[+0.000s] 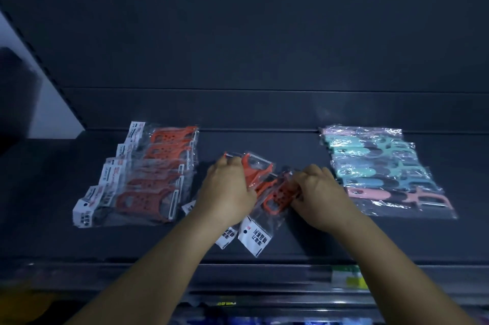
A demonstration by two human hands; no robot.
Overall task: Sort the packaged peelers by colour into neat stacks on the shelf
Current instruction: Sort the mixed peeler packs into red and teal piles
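On the dark shelf [264,144] a fanned stack of orange packaged peelers [148,179] lies at the left. At the right lies a stack of teal packaged peelers [375,163] with a pink packaged peeler [391,196] at its front and another pink one at the back. In the middle lie a few loose orange packaged peelers [267,192], crossed over each other. My left hand [227,192] grips them from the left, fingers curled over the packs. My right hand [317,192] pinches the right side of the same bundle.
The shelf's front edge [251,269] carries a price rail with a green-yellow label [346,275] at the right. A lower shelf with blurred goods shows below. A dark back panel rises behind, and a dark object sits at the far left.
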